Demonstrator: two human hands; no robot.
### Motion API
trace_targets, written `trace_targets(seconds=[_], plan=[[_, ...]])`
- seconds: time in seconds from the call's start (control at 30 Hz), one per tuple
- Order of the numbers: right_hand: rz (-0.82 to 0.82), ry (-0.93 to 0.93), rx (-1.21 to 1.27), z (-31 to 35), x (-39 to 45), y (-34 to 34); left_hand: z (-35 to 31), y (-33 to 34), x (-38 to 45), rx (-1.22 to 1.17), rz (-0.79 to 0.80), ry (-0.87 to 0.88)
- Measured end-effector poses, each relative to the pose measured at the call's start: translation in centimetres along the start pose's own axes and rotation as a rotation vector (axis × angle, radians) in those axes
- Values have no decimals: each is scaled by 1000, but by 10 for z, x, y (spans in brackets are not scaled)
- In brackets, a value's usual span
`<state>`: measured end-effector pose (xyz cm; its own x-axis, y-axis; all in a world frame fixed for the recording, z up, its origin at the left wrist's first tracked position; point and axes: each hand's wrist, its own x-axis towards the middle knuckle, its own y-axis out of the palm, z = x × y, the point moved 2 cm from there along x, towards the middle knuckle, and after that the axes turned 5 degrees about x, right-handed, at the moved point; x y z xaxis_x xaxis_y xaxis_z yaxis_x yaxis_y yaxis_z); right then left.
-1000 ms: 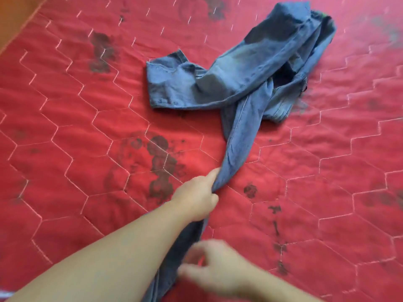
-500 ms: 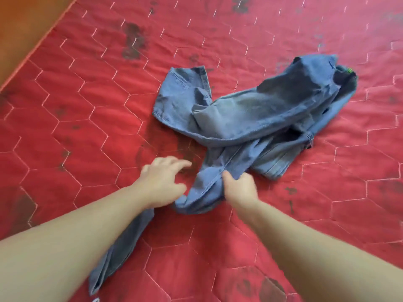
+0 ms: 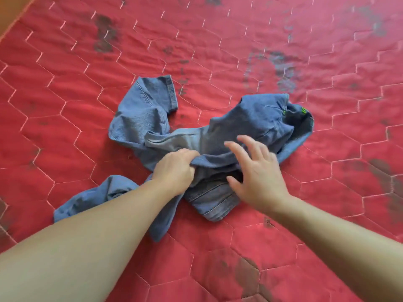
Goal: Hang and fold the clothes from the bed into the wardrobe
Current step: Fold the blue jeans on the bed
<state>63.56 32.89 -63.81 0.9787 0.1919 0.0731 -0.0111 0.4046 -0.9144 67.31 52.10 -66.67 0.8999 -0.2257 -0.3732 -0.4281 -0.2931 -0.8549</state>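
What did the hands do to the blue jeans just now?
The left hand, open half a second ago, reached forward and now grips a fold of the jeans. The right hand let go of its pinch and opened, fingers spread over the denim. The jeans stay crumpled on the red quilt.

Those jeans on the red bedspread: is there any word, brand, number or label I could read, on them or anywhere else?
No readable text anywhere.
Jeans: a small green tag shows at the waistband, too small and blurred to read.
Red quilted bedspread: only stitched hexagons and dark smudges, no lettering.
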Motion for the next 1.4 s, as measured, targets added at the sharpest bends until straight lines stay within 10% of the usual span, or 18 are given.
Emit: trace_targets(seconds=[0.2,0.37,0.57,0.7,0.83,0.97,1.13,1.23,1.4], plan=[[427,-10,-359,-48,37,-23,-43,-15,1,-118,8,93],[518,416,377,-44,34,-58,-85,-72,35,-278,-215,65],[-27,958,1396,-79,48,-114,-183,-111,37,-110,-496,231],[-63,1143,1472,-126,15,-113,-190,-61,21,-251,-110,220],[-13,1213,1441,-163,-47,-94,-170,17,-11,185,406,141],[142,989,1395,-173,-82,-90,-155,55,-25,323,239,179],[518,601,998,-149,-116,-84,-153,40,-4,-253,29,-52],[261,787,760,-151,-111,-74,-168,23,-10,-473,69,-60],[148,1093,1450,-118,-77,-89,-208,40,-61,-349,296,171]])
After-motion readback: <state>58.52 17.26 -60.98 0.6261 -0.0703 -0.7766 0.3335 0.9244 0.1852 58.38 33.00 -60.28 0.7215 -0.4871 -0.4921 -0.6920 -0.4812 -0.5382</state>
